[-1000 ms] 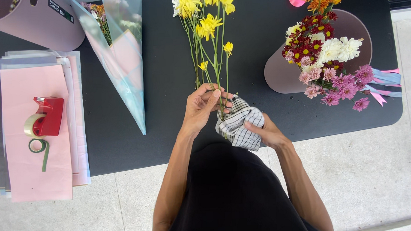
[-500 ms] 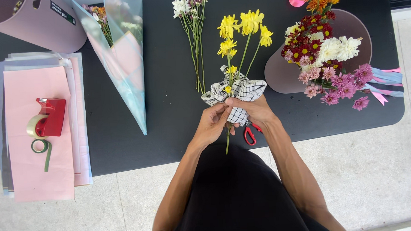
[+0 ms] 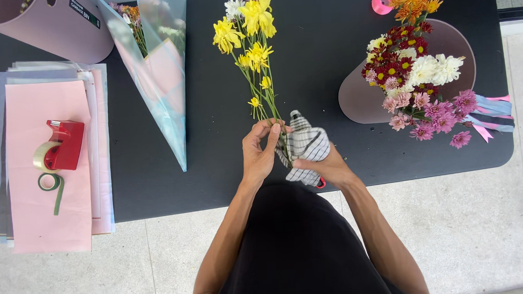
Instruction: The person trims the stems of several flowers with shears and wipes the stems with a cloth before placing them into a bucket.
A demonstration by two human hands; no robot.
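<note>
A bunch of yellow and white flowers on long green stems lies over the black table, heads pointing away from me. My left hand pinches the stems near their lower ends. My right hand grips a black-and-white checked cloth pressed against the same stems, just right of my left hand. A bit of red scissor handle peeks out under the cloth.
A mauve bucket on its side spills red, white, pink and orange flowers at the right, with ribbons. A clear cone wrap lies left of centre. Pink paper sheets carry a red tape dispenser. Another mauve bucket sits at the top left.
The yellow flowers have swung back to the left and regrouped with the white ones. Both hands moved up along the stems, and the cloth now covers most of the red scissors.
</note>
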